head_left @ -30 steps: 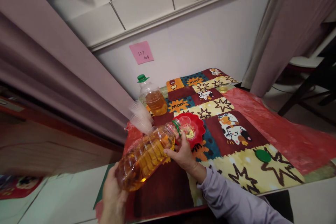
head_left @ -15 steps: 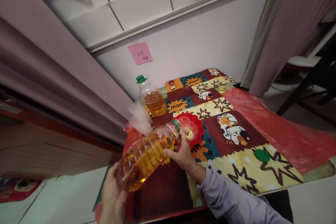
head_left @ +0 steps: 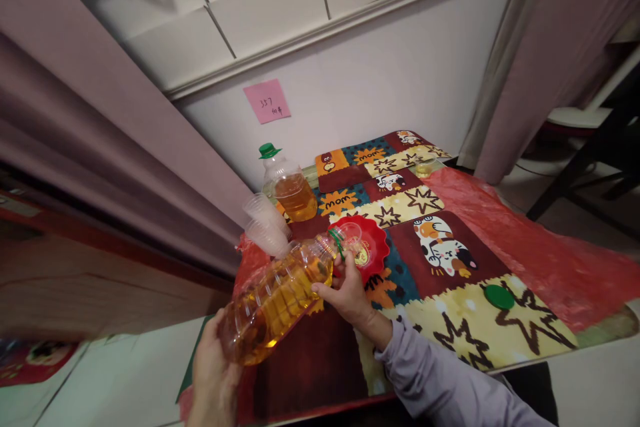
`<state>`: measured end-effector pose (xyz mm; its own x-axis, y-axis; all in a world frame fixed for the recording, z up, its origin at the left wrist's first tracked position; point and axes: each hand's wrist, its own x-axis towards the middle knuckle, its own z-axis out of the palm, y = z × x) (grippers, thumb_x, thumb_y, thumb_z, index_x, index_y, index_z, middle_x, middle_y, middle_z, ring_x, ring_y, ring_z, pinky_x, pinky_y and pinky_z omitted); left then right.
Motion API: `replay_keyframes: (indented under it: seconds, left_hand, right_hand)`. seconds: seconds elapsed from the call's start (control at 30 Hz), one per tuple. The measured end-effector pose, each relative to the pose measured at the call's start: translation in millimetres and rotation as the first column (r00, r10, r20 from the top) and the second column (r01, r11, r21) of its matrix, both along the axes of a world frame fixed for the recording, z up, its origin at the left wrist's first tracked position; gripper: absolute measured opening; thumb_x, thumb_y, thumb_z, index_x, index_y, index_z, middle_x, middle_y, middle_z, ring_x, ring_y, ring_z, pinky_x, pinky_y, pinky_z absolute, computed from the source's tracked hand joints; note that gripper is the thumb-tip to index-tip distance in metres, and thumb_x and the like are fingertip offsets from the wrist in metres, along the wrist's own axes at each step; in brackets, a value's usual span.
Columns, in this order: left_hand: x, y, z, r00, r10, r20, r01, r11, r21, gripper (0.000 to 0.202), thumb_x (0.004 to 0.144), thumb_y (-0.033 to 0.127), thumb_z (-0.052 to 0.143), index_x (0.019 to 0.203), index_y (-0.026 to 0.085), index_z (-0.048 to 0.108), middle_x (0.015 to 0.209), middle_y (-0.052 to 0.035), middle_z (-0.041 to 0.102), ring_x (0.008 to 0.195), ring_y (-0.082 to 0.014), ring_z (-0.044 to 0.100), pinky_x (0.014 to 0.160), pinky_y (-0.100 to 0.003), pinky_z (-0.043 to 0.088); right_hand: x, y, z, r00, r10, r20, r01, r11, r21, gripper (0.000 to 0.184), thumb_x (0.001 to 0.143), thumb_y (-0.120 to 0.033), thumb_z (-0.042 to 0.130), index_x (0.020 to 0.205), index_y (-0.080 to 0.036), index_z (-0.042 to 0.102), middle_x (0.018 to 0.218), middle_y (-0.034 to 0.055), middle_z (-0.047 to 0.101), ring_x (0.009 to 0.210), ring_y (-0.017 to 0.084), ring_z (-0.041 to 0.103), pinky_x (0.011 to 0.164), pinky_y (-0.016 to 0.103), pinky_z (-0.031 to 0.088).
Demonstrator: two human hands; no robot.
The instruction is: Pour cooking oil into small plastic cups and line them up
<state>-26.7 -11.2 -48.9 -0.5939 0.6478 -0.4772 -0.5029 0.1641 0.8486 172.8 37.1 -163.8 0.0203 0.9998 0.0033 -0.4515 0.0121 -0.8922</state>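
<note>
Both grips closed on tilted oil bottle [head_left: 277,297]: left hand [head_left: 213,373] under base, bearing weight; right hand [head_left: 347,293] steadies neck over cup [head_left: 353,233] on red dish [head_left: 375,243].

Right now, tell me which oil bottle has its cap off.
The tilted bottle between left hand and right hand; the upright bottle wears its green cap.

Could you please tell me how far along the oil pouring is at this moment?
Done: the green cap lies off on the mat. In hand: left hand and right hand tilt the oil bottle, mouth at the clear cup on the red dish. Remaining: the cup's fill is unclear; stacked cups sit nearby.
</note>
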Motion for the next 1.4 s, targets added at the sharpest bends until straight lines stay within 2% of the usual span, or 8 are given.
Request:
replay_keyframes:
  seconds: [0.27,0.57,0.83,1.13,1.4]
  left_hand:
    - [-2.4,1.6,-4.5,1.0,0.014,-0.003,-0.014,1.0,0.015,0.022,0.087,0.009,0.049,0.08,0.016,0.068,0.068,-0.0003,0.074,0.057,-0.0147,0.07,0.061,-0.026,0.06]
    - [5.4,0.4,5.0,1.0,-0.004,0.014,0.004,1.0,-0.001,0.021,0.085,0.008,0.049,0.079,0.015,0.068,0.067,-0.0011,0.073,0.055,-0.0158,0.07,0.061,-0.028,0.061]
    - [6.2,1.4,4.8,1.0,0.01,-0.006,-0.01,1.0,-0.008,0.022,0.086,0.008,0.048,0.078,0.015,0.068,0.065,-0.0006,0.073,0.052,-0.0149,0.068,0.059,-0.027,0.061]
    - [14.1,1.4,11.4,1.0,0.016,-0.011,-0.016,1.0,0.003,0.026,0.088,0.006,0.045,0.079,0.016,0.068,0.065,-0.0002,0.073,0.056,-0.0145,0.07,0.061,-0.025,0.06]
    - [6.4,1.0,3.4,1.0,0.007,0.001,-0.007,1.0,-0.009,0.02,0.086,0.009,0.049,0.079,0.016,0.067,0.065,-0.0003,0.073,0.052,-0.015,0.068,0.059,-0.026,0.06]
  right_hand:
    - [-1.0,0.8,-1.2,1.0,-0.007,-0.016,0.007,1.0,0.009,0.069,0.062,-0.036,0.093,0.107,-0.029,0.041,0.105,0.0003,0.059,0.093,0.022,0.071,0.079,0.038,0.066]
    - [-0.4,0.2,-0.4,1.0,-0.006,-0.018,0.006,1.0,0.006,0.069,0.061,-0.035,0.093,0.106,-0.029,0.042,0.104,0.0005,0.061,0.093,0.022,0.071,0.079,0.037,0.067]
    - [-0.5,0.0,0.7,1.0,-0.007,-0.031,0.007,1.0,0.008,0.067,0.062,-0.037,0.093,0.104,-0.029,0.04,0.106,-0.0002,0.059,0.09,0.02,0.071,0.078,0.035,0.067]
    - [-0.2,0.1,-0.4,1.0,-0.01,0.001,0.01,1.0,0.008,0.068,0.063,-0.038,0.092,0.108,-0.03,0.041,0.106,0.0002,0.06,0.093,0.02,0.071,0.078,0.035,0.065]
    - [0.6,-0.1,2.8,1.0,-0.017,0.009,0.017,1.0,-0.017,0.071,0.06,-0.035,0.093,0.11,-0.029,0.043,0.104,-0.0004,0.06,0.091,0.021,0.071,0.076,0.035,0.066]
